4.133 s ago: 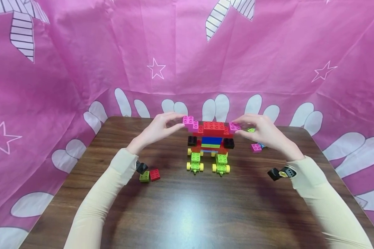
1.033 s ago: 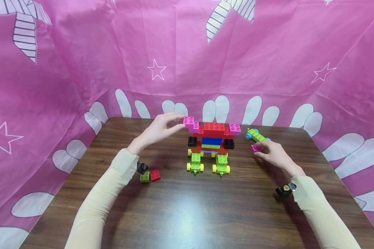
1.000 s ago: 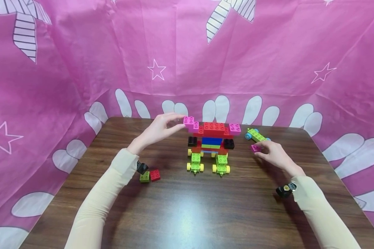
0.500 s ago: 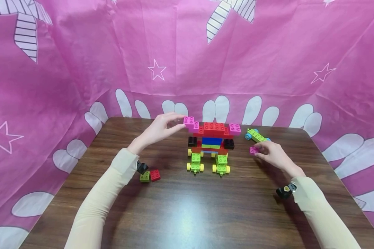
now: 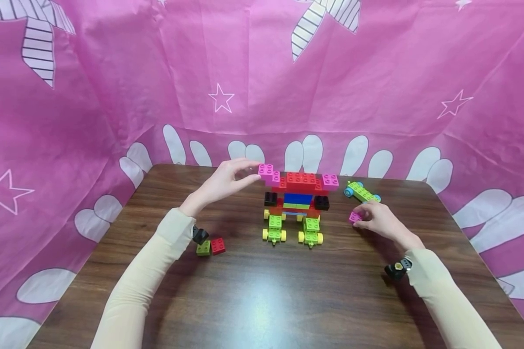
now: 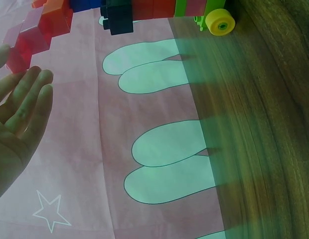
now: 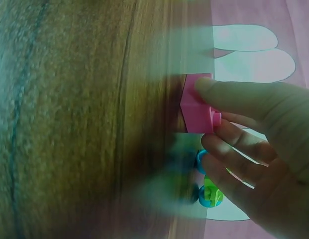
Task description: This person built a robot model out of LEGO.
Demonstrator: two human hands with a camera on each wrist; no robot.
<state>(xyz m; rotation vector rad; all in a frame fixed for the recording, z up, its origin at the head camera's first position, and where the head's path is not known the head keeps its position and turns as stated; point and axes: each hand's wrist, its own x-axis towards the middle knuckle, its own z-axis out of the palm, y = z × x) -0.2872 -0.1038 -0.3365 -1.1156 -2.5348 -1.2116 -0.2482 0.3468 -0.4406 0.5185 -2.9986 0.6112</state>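
Observation:
A toy-brick figure (image 5: 301, 180) stands upright mid-table, with red, blue and black bricks above green wheeled feet and stepped pink bricks on its left arm. My left hand (image 5: 227, 179) pinches the outermost pink brick (image 5: 265, 170) of that arm between thumb and fingers. Off to the figure's right, my right hand (image 5: 381, 220) holds a loose pink brick (image 7: 197, 107) low at the tabletop. The right wrist view shows the thumb on one side of this brick and fingertips by its studs. Another pink brick (image 5: 330, 181) caps the figure's right arm.
Behind my right hand lies a green car base (image 5: 361, 192) with blue wheels. A green brick (image 5: 204, 248) and a red brick (image 5: 218, 246) rest near my left wrist. Pink cloth (image 5: 262, 72) surrounds the wooden table (image 5: 227, 295) at the back and sides.
My right hand has gone from the figure's right arm down to the loose pink brick, gripped it and shifted it slightly nearer and turned it. My left hand stays at the left arm.

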